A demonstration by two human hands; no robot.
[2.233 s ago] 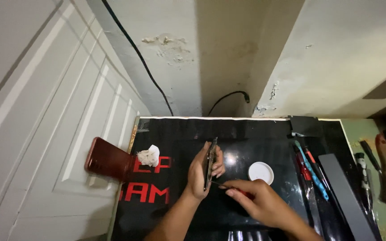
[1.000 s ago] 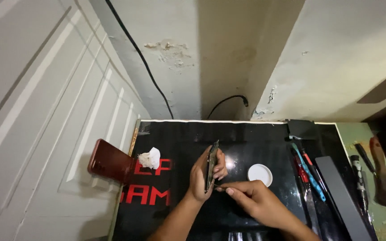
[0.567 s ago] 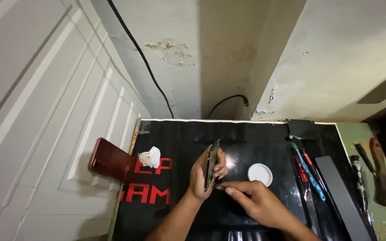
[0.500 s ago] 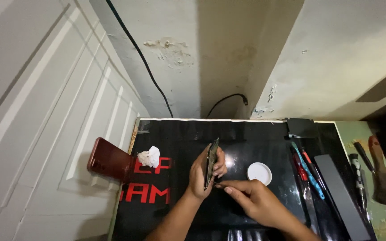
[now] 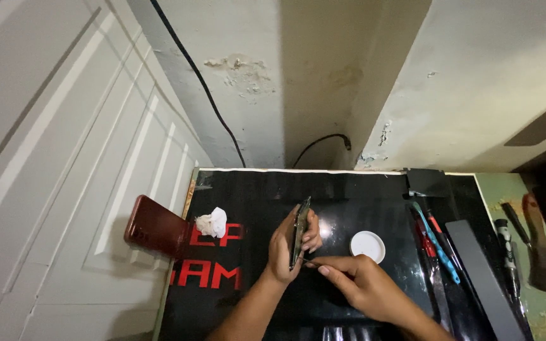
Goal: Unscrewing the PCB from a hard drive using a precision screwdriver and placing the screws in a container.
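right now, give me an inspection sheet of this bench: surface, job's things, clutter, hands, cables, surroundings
surface: glossy black mat with red lettering, covering the bench top.
job's things: thin dark phone held on edge; a slim tool at its lower edge, too small to identify.
clutter: crumpled white tissue; round white lid; dark red case overhanging the mat's left edge; red and blue hand tools at right; long dark bar.
hands: left hand grips the phone; right hand pinches the slim tool against it.
cables: black cable running down the wall; second black cable looping behind the bench.
surroundings: white panelled door at left; chipped plaster wall.
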